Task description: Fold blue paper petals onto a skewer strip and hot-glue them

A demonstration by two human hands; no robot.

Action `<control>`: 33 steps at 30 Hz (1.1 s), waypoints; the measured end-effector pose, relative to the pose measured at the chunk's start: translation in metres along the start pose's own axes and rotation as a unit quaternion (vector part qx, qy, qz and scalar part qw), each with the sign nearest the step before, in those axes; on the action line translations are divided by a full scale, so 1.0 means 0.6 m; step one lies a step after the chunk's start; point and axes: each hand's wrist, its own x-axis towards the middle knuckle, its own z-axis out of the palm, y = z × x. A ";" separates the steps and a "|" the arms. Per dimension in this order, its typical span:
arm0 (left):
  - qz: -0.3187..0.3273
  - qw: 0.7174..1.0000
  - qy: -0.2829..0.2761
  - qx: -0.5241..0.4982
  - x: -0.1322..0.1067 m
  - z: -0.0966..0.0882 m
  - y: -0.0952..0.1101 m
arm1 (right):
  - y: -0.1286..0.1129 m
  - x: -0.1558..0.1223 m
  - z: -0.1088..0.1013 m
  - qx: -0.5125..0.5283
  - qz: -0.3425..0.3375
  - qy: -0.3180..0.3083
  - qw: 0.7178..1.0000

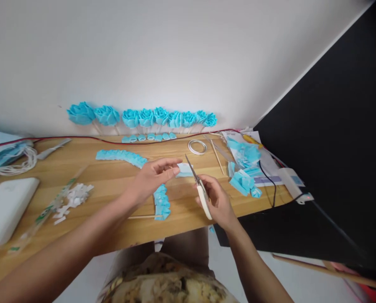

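Observation:
In the head view, my left hand [158, 174] is over the middle of the table, thumb and fingers pinched at the left end of a small white and pale blue rectangle [185, 170] of thin sheet material. My right hand [216, 200] grips a pair of scissors [203, 198] by the white handles. Their blades point up and away, closely beside the rectangle's right end; whether they touch it I cannot tell. A curved strip of folded blue pieces [121, 155] passes partly behind my left hand, and more of it [162, 202] shows below.
Several blue fabric flowers [131, 118] on sticks lean against the wall. Blue scraps [243, 155] are heaped at right, near a stick [218, 158] and a white cord coil [197, 147]. White snippets [77, 195], a clear wrapper [54, 202] and a white box-like device [11, 206] lie at left.

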 end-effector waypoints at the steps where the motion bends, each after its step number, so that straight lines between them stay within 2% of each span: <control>1: 0.007 1.000 0.000 -0.015 -0.003 0.000 0.000 | -0.004 -0.001 0.005 0.002 0.003 -0.007 1.000; 7: 0.011 0.998 0.015 -0.067 -0.010 -0.002 0.012 | -0.030 -0.003 0.025 -0.037 -0.011 -0.038 0.999; 11: -0.013 0.997 0.056 -0.048 -0.016 -0.026 0.003 | -0.045 0.003 0.019 -0.166 -0.087 -0.030 0.982; 13: -0.031 0.994 0.092 -0.040 -0.022 -0.043 -0.007 | -0.046 0.008 0.010 -0.268 -0.136 -0.004 0.954; 15: -0.039 0.991 0.122 -0.049 -0.029 -0.056 -0.016 | -0.043 0.012 0.004 -0.376 -0.177 0.024 0.909; 17: -0.031 0.988 0.130 -0.071 -0.037 -0.058 -0.023 | -0.039 0.016 0.003 -0.460 -0.208 0.041 0.862; 19: -0.025 0.988 0.121 -0.095 -0.043 -0.049 -0.026 | -0.035 0.019 0.008 -0.501 -0.231 0.047 0.833; 21: -0.031 0.987 0.105 -0.114 -0.046 -0.033 -0.029 | -0.033 0.021 0.014 -0.514 -0.247 0.054 0.820; 26: -0.074 0.978 0.099 -0.166 -0.045 0.000 -0.041 | -0.034 0.023 0.021 -0.523 -0.262 0.060 0.809; 33: -0.078 0.969 0.124 -0.200 -0.031 0.015 -0.048 | -0.035 0.023 0.021 -0.536 -0.261 0.053 0.801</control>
